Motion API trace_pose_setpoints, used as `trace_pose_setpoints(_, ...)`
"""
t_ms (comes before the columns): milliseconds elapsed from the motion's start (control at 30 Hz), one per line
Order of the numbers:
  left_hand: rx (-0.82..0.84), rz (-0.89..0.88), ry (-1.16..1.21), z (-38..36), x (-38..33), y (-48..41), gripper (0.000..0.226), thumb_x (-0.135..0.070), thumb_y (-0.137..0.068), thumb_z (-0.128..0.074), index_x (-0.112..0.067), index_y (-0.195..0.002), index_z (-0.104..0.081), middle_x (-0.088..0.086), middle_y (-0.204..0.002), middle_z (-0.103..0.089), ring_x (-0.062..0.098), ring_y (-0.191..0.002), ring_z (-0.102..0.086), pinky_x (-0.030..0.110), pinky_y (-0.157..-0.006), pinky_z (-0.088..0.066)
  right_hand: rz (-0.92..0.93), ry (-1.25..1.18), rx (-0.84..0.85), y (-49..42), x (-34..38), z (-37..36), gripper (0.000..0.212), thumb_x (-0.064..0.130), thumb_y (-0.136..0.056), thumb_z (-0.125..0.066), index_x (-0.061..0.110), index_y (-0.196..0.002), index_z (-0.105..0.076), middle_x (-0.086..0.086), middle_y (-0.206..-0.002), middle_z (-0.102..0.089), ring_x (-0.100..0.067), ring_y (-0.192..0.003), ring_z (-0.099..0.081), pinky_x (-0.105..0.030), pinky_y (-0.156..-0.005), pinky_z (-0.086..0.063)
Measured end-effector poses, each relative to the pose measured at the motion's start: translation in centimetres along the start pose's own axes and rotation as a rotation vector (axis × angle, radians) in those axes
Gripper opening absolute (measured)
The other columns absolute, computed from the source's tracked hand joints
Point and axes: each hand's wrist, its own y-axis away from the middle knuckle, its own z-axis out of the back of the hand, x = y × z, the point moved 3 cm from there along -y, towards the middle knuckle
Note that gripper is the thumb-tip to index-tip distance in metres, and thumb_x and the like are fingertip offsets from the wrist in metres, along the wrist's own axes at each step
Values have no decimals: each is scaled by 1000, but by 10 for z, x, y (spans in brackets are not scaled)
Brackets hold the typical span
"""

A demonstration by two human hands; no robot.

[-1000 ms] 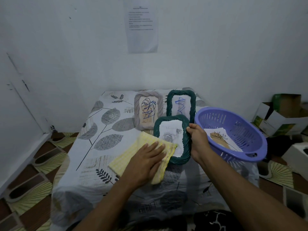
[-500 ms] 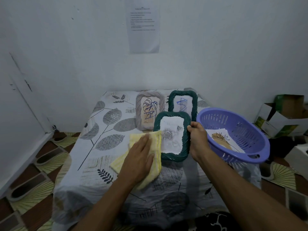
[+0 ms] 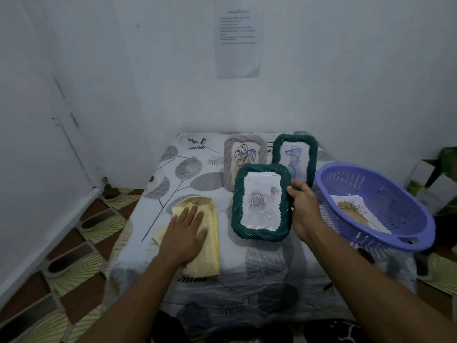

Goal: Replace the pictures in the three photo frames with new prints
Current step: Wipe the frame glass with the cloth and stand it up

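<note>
While our right hand point(image 3: 303, 211) grips the right-hand edge of the dark green rectangular photo frame with a twisted woven rim point(image 3: 259, 233), thumb on the front and fingers curled behind, the frame faces us tipped up. We cannot tell whether its lower edge touches the worktop point(image 3: 230, 266), which is covered in a leaf-print cloth. The frame's long axis runs away from us, and the grey rose print point(image 3: 261, 204) inside it sits upright. The frame lies directly left of the gripping hand. Our left hand point(image 3: 185, 233) lies flat, fingers straight, on a folded yellow cloth point(image 3: 210, 256) further left, with bare worktop between it and the frame. We judge that the left hand would have to cross that gap to work the backing loose. Just right of the right hand, nearly touching the wrist, sits a lilac slotted plastic basket point(image 3: 395, 206). It holds a sheet with a yellow-brown plant drawing point(image 3: 353, 211), likely a new print. Behind the held frame a second green woven frame point(image 3: 312, 157) with a blue scribble and a beige woven frame point(image 3: 230, 157) with a leaf drawing lean side by side near the wall.
</note>
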Motion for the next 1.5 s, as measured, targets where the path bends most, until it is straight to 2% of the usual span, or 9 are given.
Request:
trace_pose_setpoints(367,-18,95,0,9,54,6,58,-47,-101,-23,-21,-153,-19,2,-162,-3,21,-149,-4,45,-119,-5,-71,-37,123,24,-18,-66,19,4,-95,-46,16,-91,-59,-2,-72,-65,-9,-49,-59,-18,-41,-45)
trace_pose_setpoints(433,-146,93,44,19,45,5,53,-44,-102,-24,-19,-148,-33,4,-159,-22,21,-146,-19,45,-117,-11,-67,-45,136,24,-16,-69,19,3,-95,-46,16,-91,-59,-2,-73,-64,-8,-48,-60,-18,-41,-44)
trace_pose_setpoints(533,-460,55,559,51,23,3,44,-39,-99,-32,-13,-112,-63,6,-112,-64,16,-104,-58,37,-91,-42,-63,-54,156,21,-14,-73,18,3,-95,-46,15,-95,-59,-1,-69,-66,-6,-45,-60,-19,-40,-45)
trace_pose_setpoints(600,-302,118,1133,65,5,-6,40,-41,-98,-38,-12,-101,-65,3,-92,-66,11,-80,-60,33,-76,-47,-63,-60,181,19,-13,-77,19,3,-96,-45,15,-97,-60,1,-66,-67,-7,-47,-61,-21,-41,-46)
trace_pose_setpoints(767,-66,196,1757,74,-20,-31,31,-30,-102,-41,-15,-111,-66,3,-109,-73,16,-99,-69,26,-73,-57,-77,-70,249,16,-14,-84,18,6,-97,-46,16,-97,-61,1,-71,-67,-9,-54,-62,-24,-47,-49)
trace_pose_setpoints(1000,-138,197,1722,74,-9,-47,15,-15,-99,-46,-6,-102,-56,13,-99,-68,23,-91,-65,38,-84,-53,-3,118,327,0,-22,-84,26,11,-99,-44,27,-103,-64,-3,-89,-73,-14,-72,-66,-29,-59,-51)
trace_pose_setpoints(1267,-340,261,1606,84,27,-82,16,-24,-93,-48,-16,-80,-53,6,-77,-63,19,-68,-62,27,-57,-52,615,1383,375,-23,-89,-56,31,27,-97,-44,18,-122,-58,-4,-124,-57,-23,-115,-47,-34,-93,-38)
trace_pose_setpoints(1400,-371,231,1576,84,37,-104,30,-24,-95,-51,-27,-68,-62,-3,-71,-69,12,-64,-66,23,-53,-51,682,1504,327,-25,-101,-55,38,37,-97,-36,24,-129,-51,0,-137,-48,-20,-124,-39,-38,-102,-31)
trace_pose_setpoints(1500,-364,233,1627,86,44,-123,18,-25,-93,-50,-19,-93,-67,10,-92,-72,24,-83,-69,35,-66,-56,697,1509,328,-27,-101,-56,38,37,-96,-37,24,-129,-52,1,-136,-49,-19,-123,-40,-38,-102,-31)
